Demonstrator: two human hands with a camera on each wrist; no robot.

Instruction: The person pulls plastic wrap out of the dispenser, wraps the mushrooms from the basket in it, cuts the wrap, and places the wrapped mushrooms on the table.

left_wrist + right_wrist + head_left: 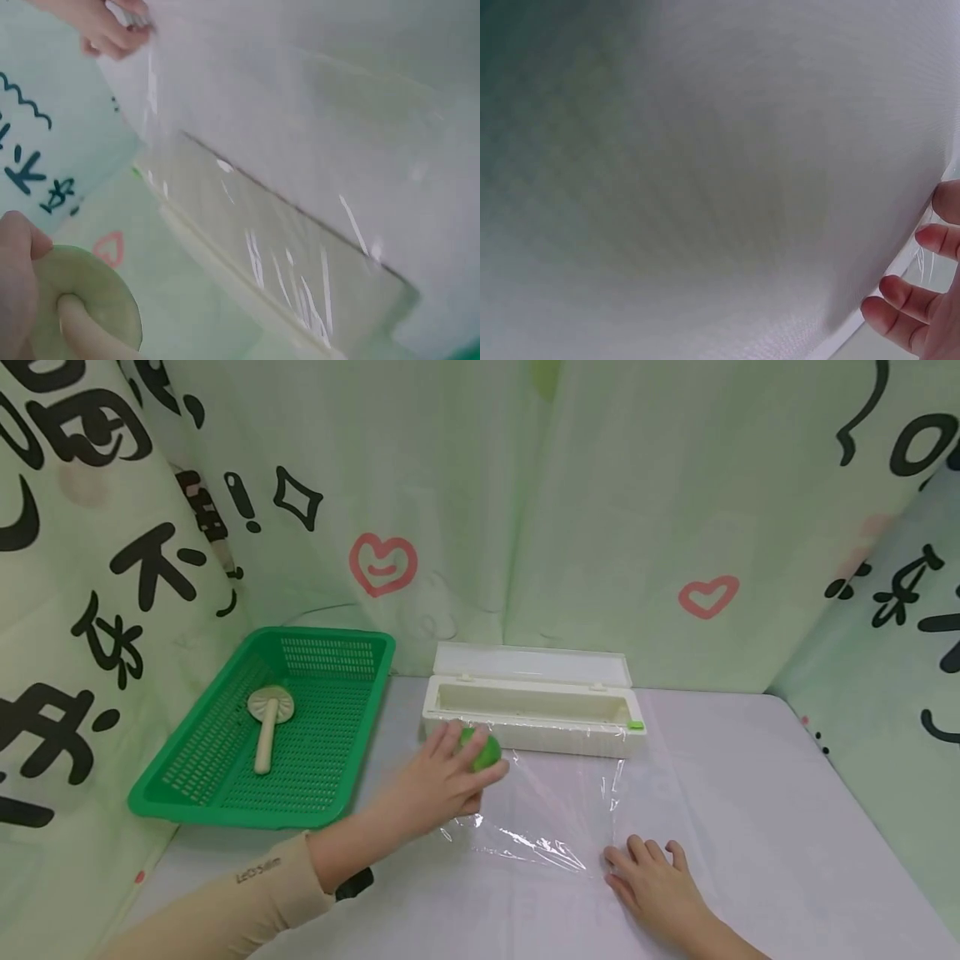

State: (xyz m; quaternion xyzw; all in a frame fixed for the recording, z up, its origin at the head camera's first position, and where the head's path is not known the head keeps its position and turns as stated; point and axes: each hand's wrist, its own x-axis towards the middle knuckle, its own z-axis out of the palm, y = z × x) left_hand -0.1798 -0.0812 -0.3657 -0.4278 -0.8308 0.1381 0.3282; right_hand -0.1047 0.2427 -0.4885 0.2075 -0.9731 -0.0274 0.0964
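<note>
My left hand [442, 772] holds a round green fruit [486, 752] above the near side of a white cling film box [532, 739]. In the left wrist view the fruit [101, 285] shows a smooth pale-green face with a finger across it. A clear sheet of cling film [547, 810] stretches from the box toward the near side of the table. My right hand [660, 889] pinches the film's near right corner between thumb and finger. The right wrist view shows the fingers [904, 319] of that hand at its right edge; most of it is blurred white.
A green plastic basket [345, 777] stands at the left, with a pale mushroom [270, 710] lying in it. The box's lid [532, 662] is raised at the back. Printed curtains [600, 527] enclose the white table [787, 793].
</note>
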